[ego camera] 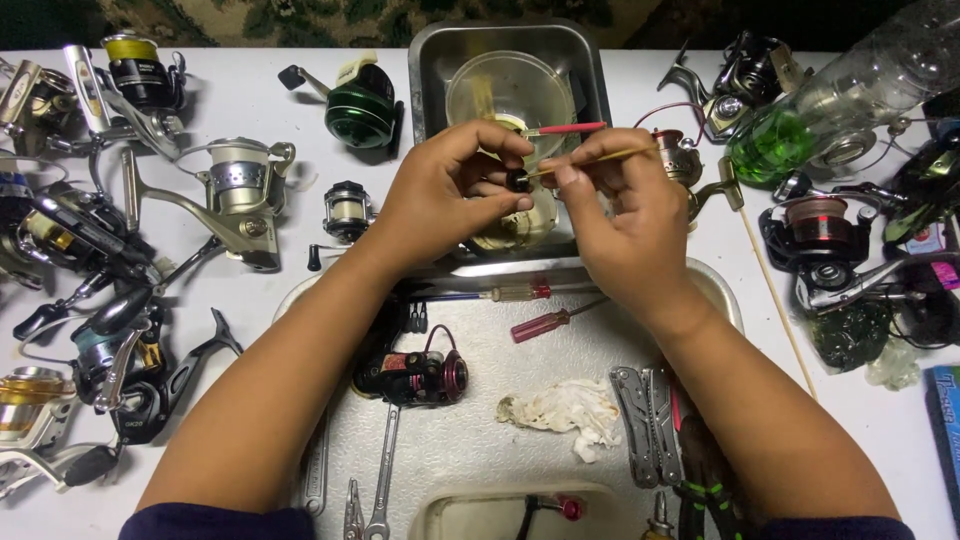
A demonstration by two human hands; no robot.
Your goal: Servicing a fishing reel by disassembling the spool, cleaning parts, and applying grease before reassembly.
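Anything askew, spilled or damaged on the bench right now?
One oddity: a clear plastic bottle with green liquid lies on its side over the reels at the far right; no spill shows. The crumpled white cloth looks soiled. The partly stripped black-and-red reel lies on the metal tray.

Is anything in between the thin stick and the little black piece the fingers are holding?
Nothing visible. The left hand pinches the little black piece, and the thin stick in the right hand reaches straight to it above the metal tray. The red-handled tool lies behind, clear of them.
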